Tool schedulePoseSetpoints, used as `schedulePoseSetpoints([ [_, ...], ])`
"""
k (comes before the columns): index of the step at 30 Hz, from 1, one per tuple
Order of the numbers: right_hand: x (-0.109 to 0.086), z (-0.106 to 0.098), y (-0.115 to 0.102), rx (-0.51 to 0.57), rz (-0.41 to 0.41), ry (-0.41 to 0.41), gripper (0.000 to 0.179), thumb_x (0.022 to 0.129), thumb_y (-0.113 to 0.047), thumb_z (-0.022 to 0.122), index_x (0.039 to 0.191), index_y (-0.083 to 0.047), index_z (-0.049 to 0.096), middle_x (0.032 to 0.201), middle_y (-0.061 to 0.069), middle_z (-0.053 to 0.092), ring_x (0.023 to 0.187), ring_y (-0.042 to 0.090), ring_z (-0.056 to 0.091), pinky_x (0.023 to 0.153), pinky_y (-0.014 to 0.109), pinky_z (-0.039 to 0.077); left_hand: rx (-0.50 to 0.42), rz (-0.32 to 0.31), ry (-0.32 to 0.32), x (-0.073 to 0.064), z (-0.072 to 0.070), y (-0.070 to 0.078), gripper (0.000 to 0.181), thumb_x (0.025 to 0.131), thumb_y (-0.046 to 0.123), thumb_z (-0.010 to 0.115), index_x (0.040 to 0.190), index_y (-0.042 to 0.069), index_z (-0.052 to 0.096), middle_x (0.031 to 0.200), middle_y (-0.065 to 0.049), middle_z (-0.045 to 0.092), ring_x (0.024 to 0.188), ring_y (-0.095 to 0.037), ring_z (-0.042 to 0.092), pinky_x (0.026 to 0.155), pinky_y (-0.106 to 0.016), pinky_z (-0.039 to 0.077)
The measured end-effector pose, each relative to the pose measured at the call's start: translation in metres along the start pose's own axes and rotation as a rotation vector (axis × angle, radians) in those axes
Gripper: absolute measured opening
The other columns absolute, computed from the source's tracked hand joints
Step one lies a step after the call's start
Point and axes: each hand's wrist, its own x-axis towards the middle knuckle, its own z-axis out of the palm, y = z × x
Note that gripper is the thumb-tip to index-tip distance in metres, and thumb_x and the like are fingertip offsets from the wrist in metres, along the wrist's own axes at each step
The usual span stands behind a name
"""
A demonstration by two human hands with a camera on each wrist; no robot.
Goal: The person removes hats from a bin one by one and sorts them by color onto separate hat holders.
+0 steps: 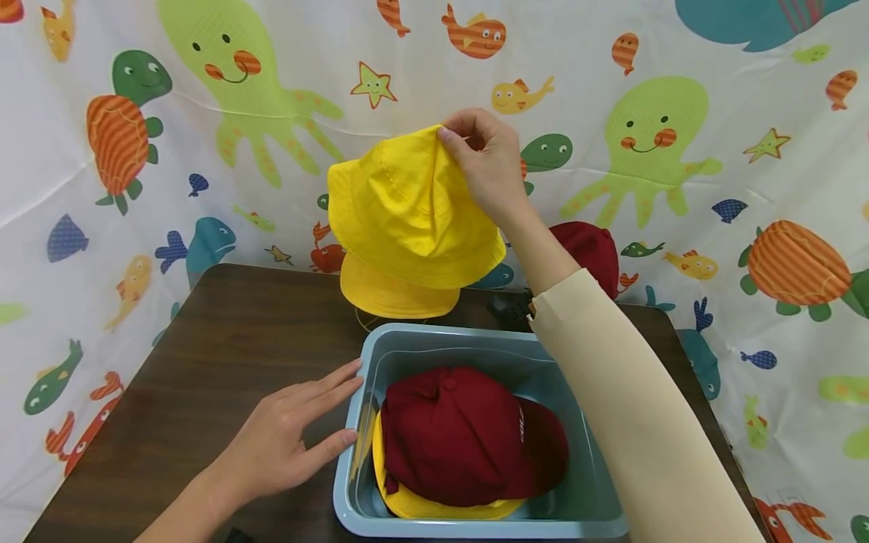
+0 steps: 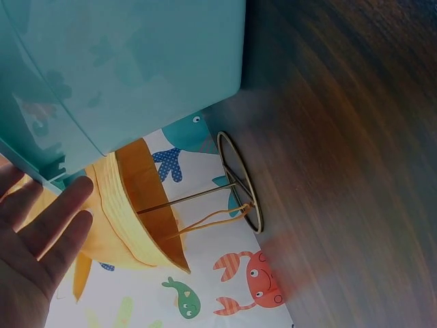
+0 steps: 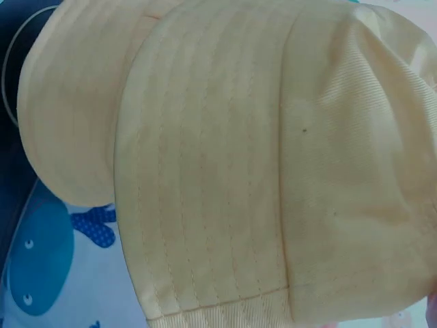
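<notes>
My right hand (image 1: 490,162) pinches a yellow bucket hat (image 1: 407,204) by the top of its crown. The hat hangs brim down and overlaps a second yellow hat (image 1: 397,290) on a wire stand (image 2: 242,184). In the right wrist view, the stitched brim of the held hat (image 3: 205,164) fills most of the picture. My left hand (image 1: 285,430) has its fingers stretched out, fingertips at the left rim of a blue plastic bin (image 1: 475,528). Inside the bin a dark red cap (image 1: 451,437) lies on top of a yellow hat (image 1: 448,507).
Another dark red cap (image 1: 589,249) stands at the back right, partly behind my right forearm. A dark wooden table (image 1: 271,332) carries everything. Right behind it hangs a white curtain (image 1: 434,83) printed with sea animals.
</notes>
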Motion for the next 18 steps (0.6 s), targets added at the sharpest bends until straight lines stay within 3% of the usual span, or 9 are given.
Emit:
schedulePoseSetpoints([
  [11, 0.000, 0.018, 0.028, -0.029, 0.093, -0.049, 0.008, 0.101, -0.008, 0.068, 0.099, -0.001, 0.071, 0.094, 0.004, 0.066, 0.083, 0.019, 0.058, 0.076, 0.024, 0.049, -0.001, -0.002, -0.008, 0.001, 0.001, 0.000, 0.069, 0.086, 0.028, 0.085, 0.149, 0.014, 0.061, 0.157, 0.002, 0.053, 0.124, -0.018, 0.067, 0.089, -0.044, 0.061],
  [18, -0.005, 0.024, 0.040, -0.121, 0.148, -0.111, 0.011, 0.103, -0.011, 0.066, 0.103, -0.001, 0.071, 0.095, 0.006, 0.066, 0.087, 0.018, 0.057, 0.077, 0.023, 0.048, 0.000, -0.010, -0.001, 0.001, 0.000, 0.001, 0.068, 0.086, 0.029, 0.084, 0.149, 0.015, 0.061, 0.155, 0.002, 0.055, 0.120, -0.019, 0.070, 0.086, -0.046, 0.062],
])
